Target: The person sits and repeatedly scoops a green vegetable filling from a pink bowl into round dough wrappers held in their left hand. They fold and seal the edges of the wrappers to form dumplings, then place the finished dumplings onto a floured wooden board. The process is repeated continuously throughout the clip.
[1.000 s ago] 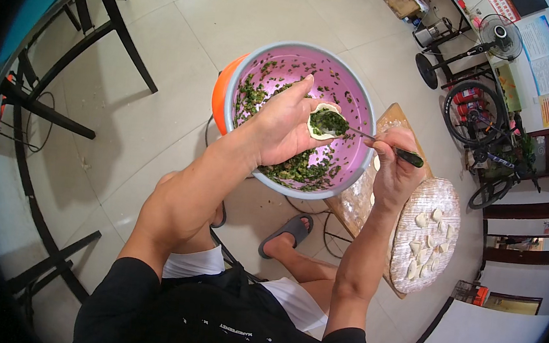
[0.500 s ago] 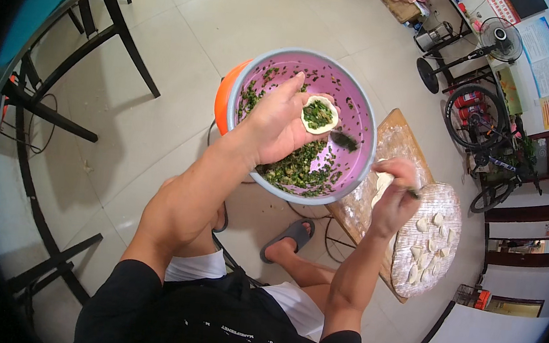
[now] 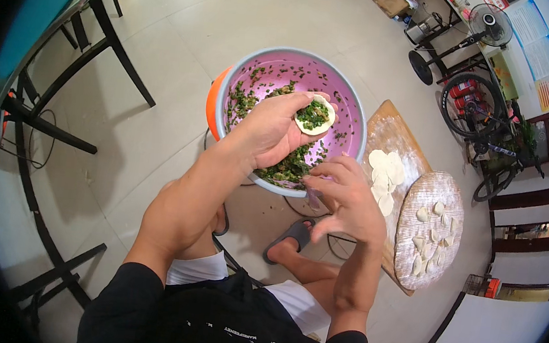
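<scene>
Over the basin, my left hand (image 3: 282, 126) cradles a round dumpling wrapper (image 3: 317, 128) on its fingers, with a mound of chopped green filling (image 3: 312, 114) at its middle. The wrapper is flat and unfolded. My right hand (image 3: 350, 201) is at the near right rim of the pink basin (image 3: 352, 106), its thumb and fingers apart. A small, blurred, pale purplish thing (image 3: 313, 200) shows beside its fingers; I cannot tell what it is or whether the hand touches it. More chopped green filling (image 3: 284, 169) lies in the basin, partly hidden by my left hand.
Right of the basin, a floured wooden board (image 3: 383, 119) bears several overlapping wrappers (image 3: 385, 171). A round ridged tray (image 3: 415, 210) with several folded dumplings (image 3: 435, 236) overlaps the board. An orange support (image 3: 214, 101) shows under the basin. A black-legged chair (image 3: 121, 60) stands left.
My right hand has moved left from above the wrappers to the basin's near rim, and its fingers have spread. The wrappers are now uncovered. My left hand still holds the filled wrapper.
</scene>
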The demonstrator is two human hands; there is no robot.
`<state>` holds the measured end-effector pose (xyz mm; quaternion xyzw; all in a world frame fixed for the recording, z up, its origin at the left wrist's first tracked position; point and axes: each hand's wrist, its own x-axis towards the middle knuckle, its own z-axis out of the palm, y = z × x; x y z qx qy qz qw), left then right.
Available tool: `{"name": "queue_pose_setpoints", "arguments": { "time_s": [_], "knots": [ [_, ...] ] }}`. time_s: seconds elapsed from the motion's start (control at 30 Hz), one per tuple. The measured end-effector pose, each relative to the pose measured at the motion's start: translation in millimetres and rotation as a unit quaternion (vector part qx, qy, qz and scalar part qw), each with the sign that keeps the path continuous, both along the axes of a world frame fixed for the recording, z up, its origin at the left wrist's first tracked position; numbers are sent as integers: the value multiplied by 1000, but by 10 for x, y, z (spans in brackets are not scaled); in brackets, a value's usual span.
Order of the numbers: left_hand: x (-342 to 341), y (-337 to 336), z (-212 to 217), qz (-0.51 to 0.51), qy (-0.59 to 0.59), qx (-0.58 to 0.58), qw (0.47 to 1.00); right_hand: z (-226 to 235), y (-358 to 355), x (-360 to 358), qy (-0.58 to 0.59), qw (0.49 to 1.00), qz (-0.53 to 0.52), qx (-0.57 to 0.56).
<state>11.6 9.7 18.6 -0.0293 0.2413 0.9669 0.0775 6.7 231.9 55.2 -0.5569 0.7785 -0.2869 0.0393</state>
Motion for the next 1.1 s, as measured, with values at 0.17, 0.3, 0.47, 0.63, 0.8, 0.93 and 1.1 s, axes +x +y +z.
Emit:
{"name": "queue_pose_setpoints", "arguments": {
  "time_s": [0.17, 0.3, 0.47, 0.63, 0.8, 0.93, 1.1],
  "knots": [
    [152, 297, 189, -46, 8, 20, 999, 5, 114, 137, 207, 950, -184, -144],
    [251, 540, 290, -75, 21, 15, 997, 26, 94, 210, 358, 895, -217, -154],
    [330, 772, 280, -80, 34, -4, 996, -11, 249, 237, 381, 887, -205, -159],
    [426, 947, 406, -97, 2, -88, 991, 32, 363, 243, 188, 910, -258, -264],
    [479, 1087, 325, -103, 97, -188, 972, -63, 460, 265, -66, 865, -312, -388],
    [509, 1139, 257, -71, 181, -349, 917, -150, 481, 273, -98, 839, -335, -418],
    [513, 1166, 246, -50, 167, -416, 892, -193, 487, 338, -254, 787, -352, -440]
  ]
}}
